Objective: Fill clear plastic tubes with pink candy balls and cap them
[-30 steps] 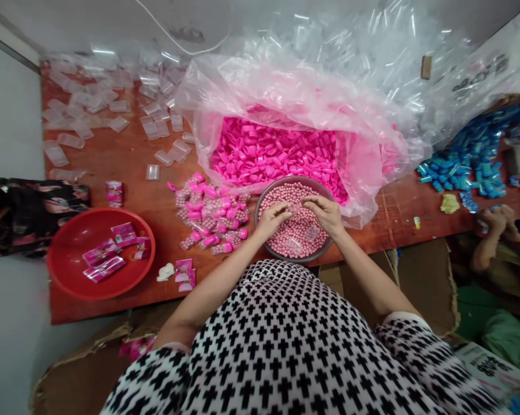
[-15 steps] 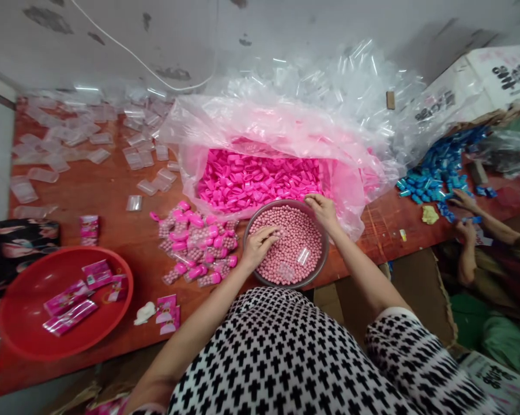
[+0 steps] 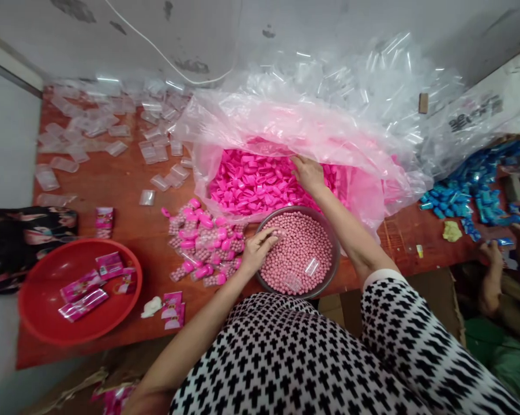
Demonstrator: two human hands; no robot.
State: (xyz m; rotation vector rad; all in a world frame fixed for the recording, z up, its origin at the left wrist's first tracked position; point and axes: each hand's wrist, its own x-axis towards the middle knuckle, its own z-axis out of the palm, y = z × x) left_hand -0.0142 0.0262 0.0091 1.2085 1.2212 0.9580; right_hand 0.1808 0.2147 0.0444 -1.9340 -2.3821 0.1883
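My left hand (image 3: 259,251) is closed in a pinch over the left side of a grey bowl (image 3: 335,268) of pink beads (image 3: 301,245). Between its fingertips is a small clear plastic container (image 3: 278,234), mostly covered by the fingers. My right hand (image 3: 309,174) reaches into a pile of bright pink plastic caps (image 3: 255,181), its fingers partly stretched out at the caps; no held piece can be made out. Two clear plastic cases, one of them a shiny case (image 3: 311,266), lie on the beads. Left of the bowl are bead-filled containers with pink caps (image 3: 206,239), heaped together.
Behind the caps spreads a translucent plastic bag (image 3: 286,118). Clear cases (image 3: 117,148) lie scattered at the back left. A red basin (image 3: 39,311) holds several pink packets (image 3: 82,285). At the right, a co-worker's hands (image 3: 493,253) are near blue pieces (image 3: 454,196).
My right hand has moved from the bowl's right rim up and left into the pink caps. The left hand keeps its pinch over the bowl. The whole view has shifted a little.
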